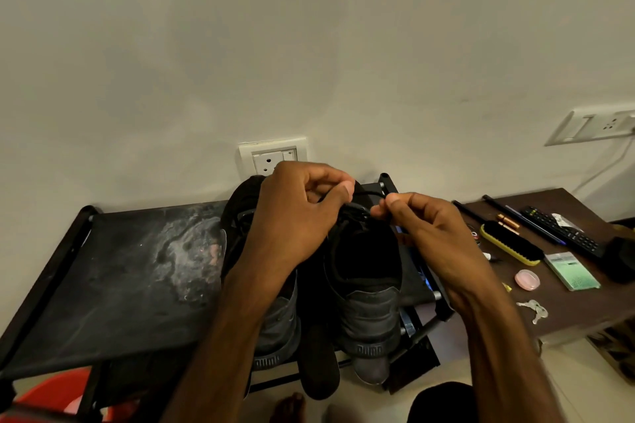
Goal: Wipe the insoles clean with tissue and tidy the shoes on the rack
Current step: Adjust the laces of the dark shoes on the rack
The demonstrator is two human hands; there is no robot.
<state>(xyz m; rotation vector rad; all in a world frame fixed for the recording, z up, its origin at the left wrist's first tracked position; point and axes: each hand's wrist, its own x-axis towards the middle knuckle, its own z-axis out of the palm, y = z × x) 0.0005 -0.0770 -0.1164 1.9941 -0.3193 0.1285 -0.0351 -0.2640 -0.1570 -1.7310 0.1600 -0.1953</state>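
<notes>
Plain off-white wall (309, 27) filled the far upper half, lit dimly and evenly, with faint marks toward the right. A white socket plate (273, 154) sat low at the wall's centre. A second switch-and-socket plate (591, 127) was at far right, with a white cable (608, 165) hanging from it. A dark brown wooden surface (577, 314) stood against the wall at right. Pale floor (563, 371) showed near right. A red plastic item (58, 391) lay near left, kind unclear.

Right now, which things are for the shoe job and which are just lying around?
For the job: the two black shoes, the lace that the left hand and right hand pinch, the rack.
Just lying about: brush, remote, keys, batteries, green packet.
</notes>
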